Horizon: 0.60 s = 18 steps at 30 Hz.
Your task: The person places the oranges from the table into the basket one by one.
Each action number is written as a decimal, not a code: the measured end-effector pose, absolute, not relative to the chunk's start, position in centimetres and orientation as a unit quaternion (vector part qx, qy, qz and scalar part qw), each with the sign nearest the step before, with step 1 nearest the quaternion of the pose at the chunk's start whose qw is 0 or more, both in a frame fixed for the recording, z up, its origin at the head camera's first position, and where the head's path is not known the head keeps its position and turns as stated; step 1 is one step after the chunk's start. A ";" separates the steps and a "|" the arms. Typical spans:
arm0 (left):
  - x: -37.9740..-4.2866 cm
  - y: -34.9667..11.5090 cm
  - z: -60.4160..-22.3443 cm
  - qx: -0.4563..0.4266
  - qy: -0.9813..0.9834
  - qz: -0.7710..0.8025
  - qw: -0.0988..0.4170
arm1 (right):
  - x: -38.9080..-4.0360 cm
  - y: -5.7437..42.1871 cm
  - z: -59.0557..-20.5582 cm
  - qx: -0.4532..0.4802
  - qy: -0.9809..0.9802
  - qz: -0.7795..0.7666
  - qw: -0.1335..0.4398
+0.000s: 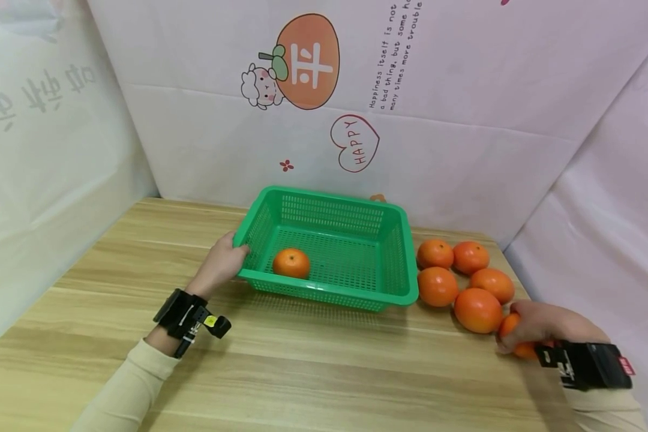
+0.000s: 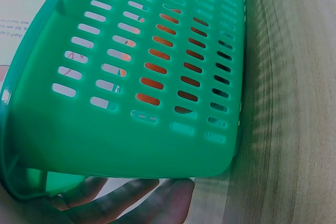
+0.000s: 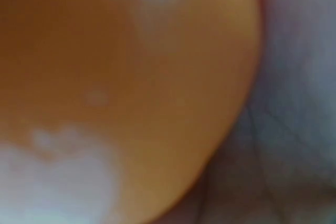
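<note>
Facing white printed cloth (image 1: 194, 150) hung behind and along both sides of a wood-grain bench (image 1: 302, 378), seeing on its rear panel a large fruit drawing (image 1: 324, 90), a red heart outline (image 1: 354, 144) reading HAPPY, and lines of English text (image 1: 391, 60). Wearing at left a cream sleeve (image 1: 132, 384) and a black wrist mount (image 1: 180, 313). Gripping the left end of a green basket (image 1: 324, 289) with the left hand (image 1: 220, 263), clamping it round the rim; showing, in the left wrist view, several fingers (image 2: 126, 195) curving past the basket's edge at the bottom of the frame. Having one orange (image 1: 291, 264) inside the basket, resting on the perforated floor near the front left corner, and glimpsing orange colour through the slots of the wall from the left wrist. Finding five loose oranges (image 1: 478, 310) clustered on the bench just beside the basket's right end: two at the back, two in the middle, one in front. Holding, at far right, another orange (image 1: 510, 324) in the right hand (image 1: 553, 324), clasping it from above near the front loose one. Viewing that held fruit from the right wrist as a large blurred mass beside the palm. Wearing a second black mount (image 1: 596, 366) and cream sleeve there too.
</note>
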<state>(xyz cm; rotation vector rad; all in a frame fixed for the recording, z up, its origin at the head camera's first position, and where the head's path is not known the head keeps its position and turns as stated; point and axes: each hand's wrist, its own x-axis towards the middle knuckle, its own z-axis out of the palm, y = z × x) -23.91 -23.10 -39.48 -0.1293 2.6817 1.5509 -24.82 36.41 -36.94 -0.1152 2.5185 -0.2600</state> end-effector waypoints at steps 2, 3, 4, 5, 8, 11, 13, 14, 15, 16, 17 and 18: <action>-24.0 -23.1 -39.5 -0.044 0.865 0.500 0.020 | -24.8 36.5 -36.7 -0.042 0.950 -0.098 0.295; -23.9 -23.1 -39.5 -0.044 0.864 0.500 0.021 | -24.7 36.5 -36.5 -0.042 0.950 -0.097 0.292; -23.9 -23.1 -39.4 -0.043 0.864 0.502 0.021 | -24.7 36.6 -36.4 -0.045 0.952 -0.096 0.288; -23.9 -23.2 -39.5 -0.045 0.863 0.503 0.021 | -24.6 36.6 -36.3 -0.047 0.953 -0.097 0.285; -23.9 -23.2 -39.4 -0.045 0.862 0.504 0.022 | -24.6 36.6 -35.9 -0.044 0.953 -0.107 0.281; -23.8 -23.2 -39.4 -0.044 0.861 0.506 0.023 | -24.5 36.6 -35.5 -0.037 0.953 -0.107 0.281; -23.8 -23.2 -39.4 -0.044 0.860 0.507 0.023 | -24.5 36.6 -35.2 -0.035 0.954 -0.104 0.280; -23.8 -23.2 -39.4 -0.045 0.860 0.509 0.023 | -24.4 36.5 -35.1 -0.034 0.954 -0.104 0.278; -23.8 -23.2 -39.3 -0.044 0.859 0.509 0.022 | -24.3 36.4 -35.0 -0.034 0.955 -0.104 0.277; -23.8 -23.2 -39.4 -0.045 0.858 0.511 0.022 | -24.2 36.4 -34.8 -0.034 0.955 -0.107 0.274; -23.8 -23.2 -39.4 -0.044 0.858 0.511 0.022 | -24.2 36.3 -34.7 -0.036 0.955 -0.110 0.272; -23.8 -23.1 -39.4 -0.045 0.859 0.510 0.022 | -24.1 36.2 -34.6 -0.038 0.955 -0.115 0.271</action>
